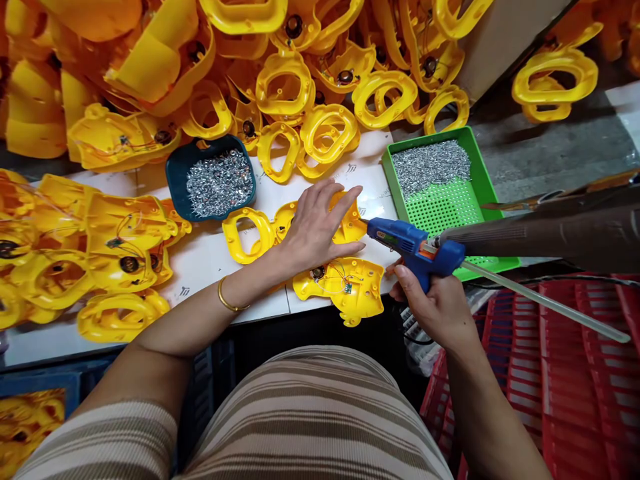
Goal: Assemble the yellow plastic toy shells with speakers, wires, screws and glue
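Left hand [320,223] lies flat, fingers spread, pressing a yellow shell [353,231] against the table [200,260] to steady it. Right hand [435,303] is closed round a blue glue gun [415,248], nozzle at the shell's edge, perhaps touching. A wired shell [350,287] lies just below.

The yellow shell [353,230] is mostly covered by the left hand [317,223]. The glue gun [400,239] has its grip swallowed by the right hand [435,303]. The brown bar [550,233] is cut off at the right edge, and the circuit board [347,288] is too small to be read.
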A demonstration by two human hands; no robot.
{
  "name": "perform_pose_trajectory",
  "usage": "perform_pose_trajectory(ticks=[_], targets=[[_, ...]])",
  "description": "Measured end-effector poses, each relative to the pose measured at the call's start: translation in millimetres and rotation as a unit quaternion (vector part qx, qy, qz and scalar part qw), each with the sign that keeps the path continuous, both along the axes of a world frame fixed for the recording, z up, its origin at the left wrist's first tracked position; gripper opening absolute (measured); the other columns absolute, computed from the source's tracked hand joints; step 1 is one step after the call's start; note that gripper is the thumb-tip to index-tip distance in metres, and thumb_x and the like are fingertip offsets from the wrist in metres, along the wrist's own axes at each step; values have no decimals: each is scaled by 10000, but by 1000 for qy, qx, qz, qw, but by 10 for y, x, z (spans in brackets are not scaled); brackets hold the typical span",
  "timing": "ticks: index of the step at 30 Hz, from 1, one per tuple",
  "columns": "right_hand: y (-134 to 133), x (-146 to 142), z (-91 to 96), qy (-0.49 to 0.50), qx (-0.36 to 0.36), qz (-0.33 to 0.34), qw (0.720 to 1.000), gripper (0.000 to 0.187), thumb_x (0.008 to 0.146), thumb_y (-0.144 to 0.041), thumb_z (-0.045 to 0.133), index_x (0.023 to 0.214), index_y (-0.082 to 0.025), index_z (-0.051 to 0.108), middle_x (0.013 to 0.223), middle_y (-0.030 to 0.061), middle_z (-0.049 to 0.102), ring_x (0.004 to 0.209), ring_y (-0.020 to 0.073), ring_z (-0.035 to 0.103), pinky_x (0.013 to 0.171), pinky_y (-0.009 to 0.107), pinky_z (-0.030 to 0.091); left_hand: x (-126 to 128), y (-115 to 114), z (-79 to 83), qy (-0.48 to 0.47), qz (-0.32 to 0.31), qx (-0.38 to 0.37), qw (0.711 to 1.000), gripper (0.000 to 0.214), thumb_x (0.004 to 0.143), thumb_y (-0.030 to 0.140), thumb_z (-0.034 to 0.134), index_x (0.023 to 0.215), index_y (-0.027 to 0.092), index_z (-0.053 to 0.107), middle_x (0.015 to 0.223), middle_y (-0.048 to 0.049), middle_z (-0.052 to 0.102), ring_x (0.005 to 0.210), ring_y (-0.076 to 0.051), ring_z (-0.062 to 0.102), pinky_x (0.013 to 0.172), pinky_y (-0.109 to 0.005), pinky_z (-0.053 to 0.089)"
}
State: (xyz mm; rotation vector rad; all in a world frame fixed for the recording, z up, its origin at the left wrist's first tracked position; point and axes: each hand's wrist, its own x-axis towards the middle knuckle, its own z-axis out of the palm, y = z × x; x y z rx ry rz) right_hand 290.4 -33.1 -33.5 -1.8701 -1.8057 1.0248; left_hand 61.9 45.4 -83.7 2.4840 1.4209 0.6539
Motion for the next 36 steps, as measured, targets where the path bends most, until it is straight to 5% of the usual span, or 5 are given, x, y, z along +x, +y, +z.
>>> perform_pose_trajectory(ticks=[11, 36], targets=[[58, -46, 122, -59, -1, 14, 998, 583, 895, -609, 426, 512, -201, 593, 469, 61, 624, 366, 137, 498, 450, 282, 347, 3, -3, -11, -3, 0, -5, 1000, 851, 792, 651, 656, 1457, 202, 373, 1358, -172, 458, 1332, -385, 373, 1122, -524, 293], [79, -16, 167, -124, 26, 33, 991, 613, 908, -649, 389, 505, -211, 534, 431, 54, 540, 364, 141, 457, 443, 304, 297, -4, -2, -17, -7, 1, -8, 1000, 846, 792, 654, 659, 1464, 226, 375, 1367, -160, 462, 1328, -380, 384, 1121, -525, 286]])
